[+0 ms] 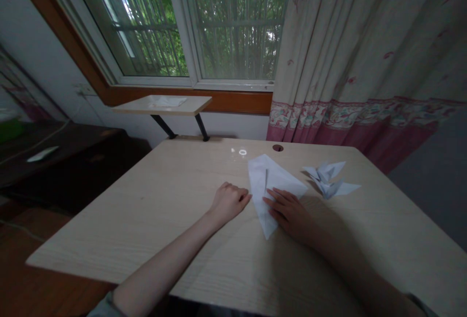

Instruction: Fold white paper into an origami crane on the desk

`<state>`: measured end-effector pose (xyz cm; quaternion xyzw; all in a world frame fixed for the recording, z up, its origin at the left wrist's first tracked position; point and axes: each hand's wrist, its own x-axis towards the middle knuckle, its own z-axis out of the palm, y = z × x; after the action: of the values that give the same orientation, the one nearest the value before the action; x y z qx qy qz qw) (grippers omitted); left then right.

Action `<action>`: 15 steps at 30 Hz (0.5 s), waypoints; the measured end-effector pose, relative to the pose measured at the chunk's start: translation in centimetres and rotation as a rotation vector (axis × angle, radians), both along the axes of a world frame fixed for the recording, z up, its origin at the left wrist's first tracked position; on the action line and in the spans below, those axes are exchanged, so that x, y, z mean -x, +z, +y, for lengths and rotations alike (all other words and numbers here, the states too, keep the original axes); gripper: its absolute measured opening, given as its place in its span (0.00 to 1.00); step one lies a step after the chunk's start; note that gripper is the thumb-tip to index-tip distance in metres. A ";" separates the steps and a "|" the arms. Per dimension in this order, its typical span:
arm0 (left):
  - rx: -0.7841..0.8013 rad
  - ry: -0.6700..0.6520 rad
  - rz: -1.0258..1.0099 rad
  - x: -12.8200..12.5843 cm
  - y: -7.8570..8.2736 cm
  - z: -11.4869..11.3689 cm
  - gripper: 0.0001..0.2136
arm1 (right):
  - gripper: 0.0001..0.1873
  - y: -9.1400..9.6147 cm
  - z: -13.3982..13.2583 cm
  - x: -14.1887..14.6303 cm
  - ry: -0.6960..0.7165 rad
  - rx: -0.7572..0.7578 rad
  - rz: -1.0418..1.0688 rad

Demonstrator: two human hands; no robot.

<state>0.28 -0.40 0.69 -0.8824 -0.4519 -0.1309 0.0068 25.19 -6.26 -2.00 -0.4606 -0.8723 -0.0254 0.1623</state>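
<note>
A white sheet of paper [268,180], folded into a pointed shape, lies on the light wooden table [164,219]. My right hand [290,212] lies flat on the paper's lower right part, fingers stretched out and pressing it down. My left hand [229,201] rests on the table just left of the paper with its fingers curled in, the fingertips touching the paper's left edge. Nothing shows inside that hand.
A finished folded paper bird [330,180] sits to the right of the sheet. A round cable hole [278,147] is at the table's far edge. Behind stand a small shelf [164,105] under the window, a curtain [365,64] at right and a dark cabinet [54,156] at left.
</note>
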 end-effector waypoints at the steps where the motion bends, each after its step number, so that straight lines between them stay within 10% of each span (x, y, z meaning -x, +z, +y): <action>1: -0.001 0.007 -0.012 0.0 0.0 0.0 0.16 | 0.23 0.0 0.0 0.0 0.001 0.001 0.002; 15: 0.019 0.000 -0.079 0.0 -0.2 0.2 0.16 | 0.24 0.1 0.0 -0.1 0.010 -0.018 0.044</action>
<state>0.27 -0.22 0.44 -0.8765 -0.4533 -0.1612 -0.0195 25.26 -6.22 -1.91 -0.4551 -0.8706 -0.0225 0.1858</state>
